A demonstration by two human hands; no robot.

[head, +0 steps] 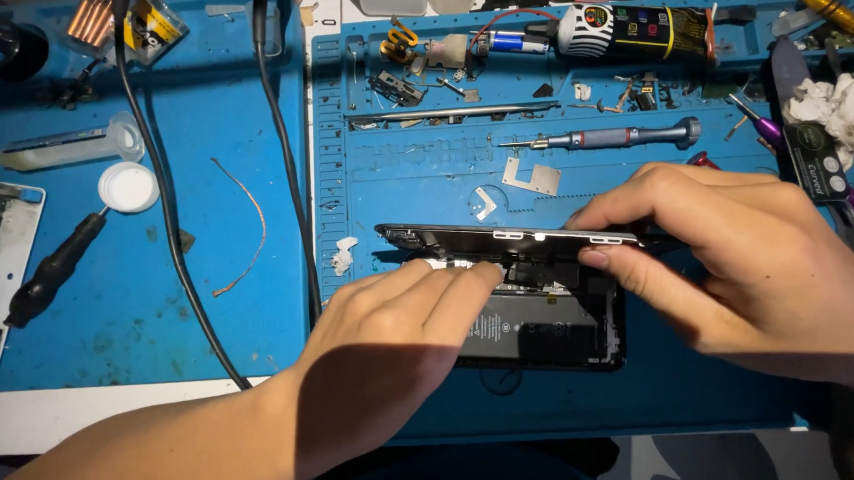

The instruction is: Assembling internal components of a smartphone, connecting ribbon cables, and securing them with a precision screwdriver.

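Note:
An opened black phone (pixel 547 334) lies on the blue work mat (pixel 401 173), its battery and inner parts showing. Its screen panel (pixel 503 237) is lifted on edge along the phone's far side. My right hand (pixel 729 269) pinches the right end of that panel between thumb and fingers. My left hand (pixel 395 343) lies flat over the phone's left part, fingertips pressing at the connectors just under the raised panel. The lower left of the phone is hidden under this hand.
A grey-handled screwdriver (pixel 620 138), small metal shields (pixel 531 177) and loose screws lie beyond the phone. Black cables (pixel 163 202) cross the left mat. A white cap (pixel 128 186), a clear tube (pixel 71 144), a black-handled tool (pixel 52 269) and crumpled tissue (pixel 848 103) lie around.

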